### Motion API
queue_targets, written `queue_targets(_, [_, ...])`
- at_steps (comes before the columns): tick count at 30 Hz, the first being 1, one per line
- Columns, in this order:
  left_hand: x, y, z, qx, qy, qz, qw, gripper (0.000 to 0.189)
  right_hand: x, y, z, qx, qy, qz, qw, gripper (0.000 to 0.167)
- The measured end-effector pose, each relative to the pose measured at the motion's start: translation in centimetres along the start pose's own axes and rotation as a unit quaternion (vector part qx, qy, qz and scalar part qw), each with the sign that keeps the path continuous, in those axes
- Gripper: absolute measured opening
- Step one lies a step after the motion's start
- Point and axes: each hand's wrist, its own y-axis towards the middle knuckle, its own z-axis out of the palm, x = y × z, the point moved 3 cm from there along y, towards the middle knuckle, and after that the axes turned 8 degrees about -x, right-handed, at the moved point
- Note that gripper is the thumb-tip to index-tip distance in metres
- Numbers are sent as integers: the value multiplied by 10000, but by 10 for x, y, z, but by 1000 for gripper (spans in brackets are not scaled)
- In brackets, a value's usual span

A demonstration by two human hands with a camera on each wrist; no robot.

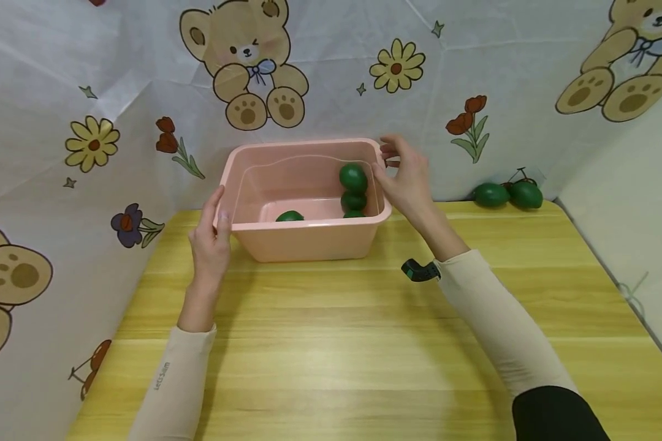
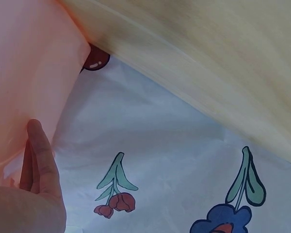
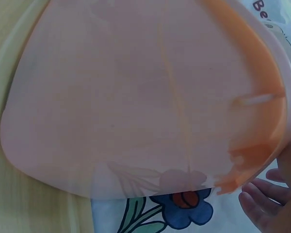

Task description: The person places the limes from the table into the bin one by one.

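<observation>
The left hand [image 1: 209,239] lies against the left end of the pink tub [image 1: 303,242], its long fingers [image 2: 41,150] straight along the outer wall and its thumb by the tub's near left corner. The right hand [image 1: 405,174] is at the tub's far right corner, thumb on the rim and bent fingers outside it, pinching the edge loosely. I cannot tell whether the tub's base rests fully on the worktop [image 1: 331,343].

Inside the tub, three green fruits line up along its right end: a top one [image 1: 353,177], a middle one [image 1: 354,201] and a low one [image 1: 355,214]. A lone fruit [image 1: 290,216] sits toward the tub's near left. The tub's near wall stands in the way of the lower parts of the lone fruit and the low one.

Both arms wear pale sleeves; a black gadget [image 1: 419,270] sticks out from the right cuff, just to the near right of the tub. A black band [image 1: 557,413] covers that arm farther down, well to the tub's near right.

Two more green fruits, one [image 1: 491,195] just beside the other [image 1: 526,195], sit at the worktop's back edge, well to the right of the tub. Close behind the tub and on its left hangs a white cloth [image 1: 336,110] printed with bears and flowers. A plain pale wall [image 1: 634,202] stands farthest to the tub's right.
</observation>
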Motion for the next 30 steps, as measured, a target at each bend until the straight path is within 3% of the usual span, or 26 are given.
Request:
queue_targets(9, [0, 0, 3, 129, -55, -114, 9998, 50, -30, -13, -17, -377, 147, 39, 9992, 38])
queue_targets(21, [1, -1, 2, 211, -78, -343, 9992, 49, -93, -37, -55, -481, -465, 593, 9960, 35])
queue_targets(30, [1, -1, 3, 190, -217, -343, 9990, 50, -133, -40, -98, -485, -1104, 1027, 9874, 40])
